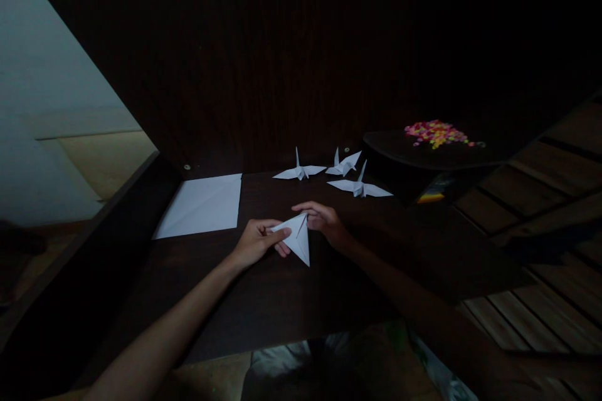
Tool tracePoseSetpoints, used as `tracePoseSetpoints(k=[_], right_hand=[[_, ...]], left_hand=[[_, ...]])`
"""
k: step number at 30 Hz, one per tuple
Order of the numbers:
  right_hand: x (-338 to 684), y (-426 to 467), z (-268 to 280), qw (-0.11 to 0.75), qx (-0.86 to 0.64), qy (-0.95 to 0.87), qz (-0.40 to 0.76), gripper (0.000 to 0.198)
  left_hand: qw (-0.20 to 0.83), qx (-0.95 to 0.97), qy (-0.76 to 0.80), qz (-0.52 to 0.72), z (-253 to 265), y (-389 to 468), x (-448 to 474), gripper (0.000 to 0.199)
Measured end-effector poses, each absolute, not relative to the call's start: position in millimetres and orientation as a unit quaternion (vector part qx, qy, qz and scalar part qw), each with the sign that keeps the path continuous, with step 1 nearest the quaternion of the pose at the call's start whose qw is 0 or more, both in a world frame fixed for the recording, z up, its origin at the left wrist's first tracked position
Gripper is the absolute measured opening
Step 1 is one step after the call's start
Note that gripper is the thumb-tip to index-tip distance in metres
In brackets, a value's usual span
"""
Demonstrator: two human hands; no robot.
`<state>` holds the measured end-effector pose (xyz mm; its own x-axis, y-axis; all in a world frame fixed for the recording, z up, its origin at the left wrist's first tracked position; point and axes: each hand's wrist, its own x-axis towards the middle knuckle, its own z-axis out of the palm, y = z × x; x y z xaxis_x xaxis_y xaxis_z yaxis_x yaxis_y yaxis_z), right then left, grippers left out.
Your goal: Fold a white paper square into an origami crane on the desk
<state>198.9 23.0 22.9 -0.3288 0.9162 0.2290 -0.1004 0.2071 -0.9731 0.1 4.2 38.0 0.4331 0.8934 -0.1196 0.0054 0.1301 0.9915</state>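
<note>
A white folded paper (pixel 298 238), kite-like with a point toward me, is held just above the dark table. My left hand (pixel 261 240) grips its left side, thumb on top and fingers underneath. At the paper's upper right corner is my right hand (pixel 323 221), its fingers bent and touching the edge; part of them is hidden behind the paper. Beyond my hands stand three white paper cranes: one on the left (pixel 300 171), one at the back right (pixel 343 165) and one nearer on the right (pixel 360 188).
White paper sheets (pixel 202 205) with a diagonal crease lie at the table's left, beside a dark side panel (pixel 94 263). A rounded shelf (pixel 390 149) at the right carries a heap of small colourful pieces (pixel 437 133). A dark upright panel (pixel 244 62) rises behind the table (pixel 263 319).
</note>
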Motion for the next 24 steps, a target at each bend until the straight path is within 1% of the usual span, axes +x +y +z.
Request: tracePoseSetpoints(k=[4,7,10,17,24], right_hand=[[192.4,24.2,21.7,0.474,-0.4,-0.597,0.509,0.023],[190.1,23.7,21.1,0.471,-0.404,-0.607,0.496,0.025],[191.1,22.5,22.6,0.472,-0.403,-0.619,0.482,0.026],[194.8,20.5,25.9,0.461,-0.408,-0.65,0.446,0.023],[195.2,20.8,24.7,0.464,-0.409,-0.639,0.457,0.021]], left_hand=[[0.609,0.572,0.417,0.358,36.5,3.8,0.1,0.039],[0.61,0.569,0.42,0.358,35.2,3.7,0.0,0.041],[0.635,0.554,0.41,0.348,34.7,4.2,-0.5,0.042],[0.649,0.54,0.425,0.328,35.3,4.6,-0.3,0.045],[0.661,0.539,0.418,0.312,36.0,1.5,0.9,0.046]])
